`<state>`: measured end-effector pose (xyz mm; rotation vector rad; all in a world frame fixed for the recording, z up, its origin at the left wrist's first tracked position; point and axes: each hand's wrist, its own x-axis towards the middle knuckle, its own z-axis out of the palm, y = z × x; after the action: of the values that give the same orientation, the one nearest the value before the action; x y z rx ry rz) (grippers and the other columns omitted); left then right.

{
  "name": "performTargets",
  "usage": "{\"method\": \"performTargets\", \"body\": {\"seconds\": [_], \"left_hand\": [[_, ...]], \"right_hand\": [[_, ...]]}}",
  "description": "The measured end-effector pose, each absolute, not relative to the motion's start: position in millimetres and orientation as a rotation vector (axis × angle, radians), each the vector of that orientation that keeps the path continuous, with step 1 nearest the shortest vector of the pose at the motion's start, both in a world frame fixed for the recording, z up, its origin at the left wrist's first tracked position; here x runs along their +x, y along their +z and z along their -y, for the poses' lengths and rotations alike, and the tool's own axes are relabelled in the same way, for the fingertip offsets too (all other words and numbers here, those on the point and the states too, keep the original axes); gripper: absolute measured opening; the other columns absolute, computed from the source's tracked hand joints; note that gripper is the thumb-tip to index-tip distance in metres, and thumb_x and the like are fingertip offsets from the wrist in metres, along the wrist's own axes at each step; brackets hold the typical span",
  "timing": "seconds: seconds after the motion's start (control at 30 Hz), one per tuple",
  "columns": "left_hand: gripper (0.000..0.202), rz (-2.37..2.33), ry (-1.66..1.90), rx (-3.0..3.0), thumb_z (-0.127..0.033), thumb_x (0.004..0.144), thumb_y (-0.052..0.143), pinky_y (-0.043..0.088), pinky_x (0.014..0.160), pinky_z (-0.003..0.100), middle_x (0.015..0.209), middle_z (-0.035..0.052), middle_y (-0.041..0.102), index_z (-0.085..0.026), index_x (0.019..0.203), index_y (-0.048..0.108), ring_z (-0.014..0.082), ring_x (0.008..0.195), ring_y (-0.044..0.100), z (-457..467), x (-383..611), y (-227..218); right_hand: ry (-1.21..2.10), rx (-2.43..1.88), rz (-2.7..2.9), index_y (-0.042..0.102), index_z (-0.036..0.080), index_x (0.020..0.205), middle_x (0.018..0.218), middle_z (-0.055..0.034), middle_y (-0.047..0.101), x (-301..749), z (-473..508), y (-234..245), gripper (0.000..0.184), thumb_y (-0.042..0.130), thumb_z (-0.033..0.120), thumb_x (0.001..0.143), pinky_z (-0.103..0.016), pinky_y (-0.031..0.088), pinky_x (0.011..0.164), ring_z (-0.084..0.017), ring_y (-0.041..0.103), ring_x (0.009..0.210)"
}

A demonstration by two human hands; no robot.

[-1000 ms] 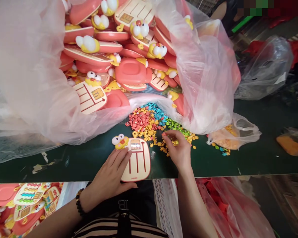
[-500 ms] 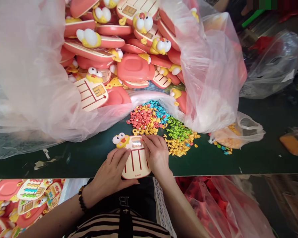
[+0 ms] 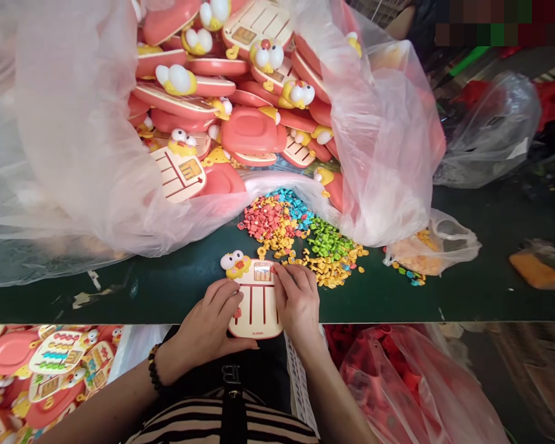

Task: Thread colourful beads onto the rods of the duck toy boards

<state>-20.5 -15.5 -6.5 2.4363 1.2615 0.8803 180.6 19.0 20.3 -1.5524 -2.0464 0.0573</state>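
Along the near edge of the dark green worktable (image 3: 134, 302), the left hand (image 3: 208, 327) lies open, fingers spread over a cream-and-coral plastic slotted board (image 3: 258, 308), apparently pinning it steady. The right hand (image 3: 298, 305) bears on the board's upper part with its fingers curved down, though whether they pinch anything cannot be seen. Just beyond, heaped yellow plastic pieces (image 3: 328, 271) lie within easy reach.
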Motion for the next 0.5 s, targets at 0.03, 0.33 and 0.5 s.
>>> {"method": "performTargets", "body": {"seconds": [0.03, 0.33, 0.5], "left_hand": [[0.072, -1.254, 0.870, 2.429, -0.063, 0.066, 0.073, 0.050, 0.093, 0.049, 0.116, 0.0173, 0.058, -0.014, 0.115, 0.052, 0.0321, 0.113, 0.052, 15, -21, -6], [0.069, -1.271, 0.806, 2.393, -0.058, 0.067, 0.075, 0.049, 0.095, 0.047, 0.119, 0.0161, 0.057, -0.015, 0.116, 0.053, 0.0314, 0.116, 0.050, 17, -21, -6], [0.068, -1.255, 0.800, 2.416, -0.058, 0.068, 0.074, 0.049, 0.096, 0.047, 0.119, 0.0158, 0.056, -0.015, 0.116, 0.052, 0.0319, 0.117, 0.049, 17, -22, -6]], "right_hand": [[0.101, -1.514, 2.069, 0.068, 0.023, 0.111, 0.095, -0.0095, 0.065, 184, -23, 22, 0.025, 0.050, 0.021, 0.094, -0.044, 0.052, 0.085, -0.025, 0.056, 0.096], [0.325, -1.235, 2.390, 0.070, 0.023, 0.102, 0.091, -0.0068, 0.067, 214, -43, 43, 0.019, 0.053, 0.027, 0.095, -0.036, 0.053, 0.075, -0.020, 0.059, 0.084], [0.280, -1.293, 2.393, 0.069, 0.021, 0.100, 0.085, -0.0065, 0.067, 211, -33, 44, 0.020, 0.051, 0.027, 0.096, -0.033, 0.052, 0.069, -0.018, 0.060, 0.078]]}}
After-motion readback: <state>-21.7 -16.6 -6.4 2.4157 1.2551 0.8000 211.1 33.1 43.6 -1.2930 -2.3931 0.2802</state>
